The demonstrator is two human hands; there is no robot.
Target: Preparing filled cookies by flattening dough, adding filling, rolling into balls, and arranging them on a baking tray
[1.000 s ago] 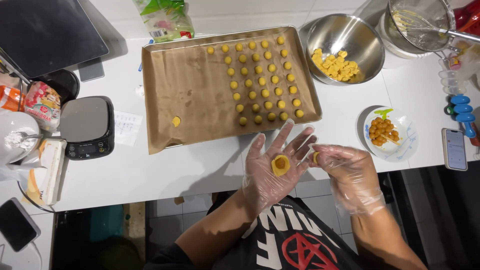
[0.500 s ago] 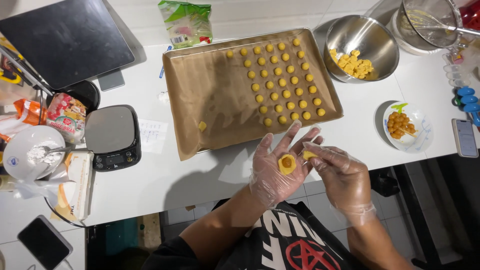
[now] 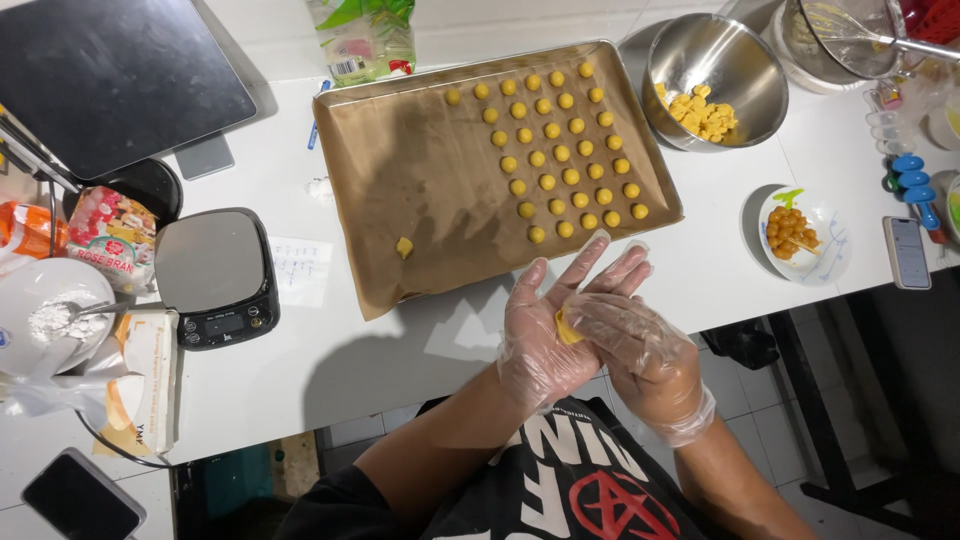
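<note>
While the gloved left hand [image 3: 550, 330] lay palm up with its fingers spread and straight, the gloved right hand [image 3: 640, 355] pressed across it from 4 o'clock, fingers together and curled over a yellow dough piece [image 3: 566, 326], so only a sliver of the dough showed at the palm's centre and its shape could not be made out. At 12 o'clock from the hands sat the paper-lined baking tray [image 3: 400, 180], rows of small yellow balls [image 3: 560, 150] filling its right part and 1 lone lump [image 3: 404, 247] near its lower left. At 1 o'clock the steel bowl [image 3: 745, 60] held yellow chunks, its neighbour cut off by the frame's top edge.
</note>
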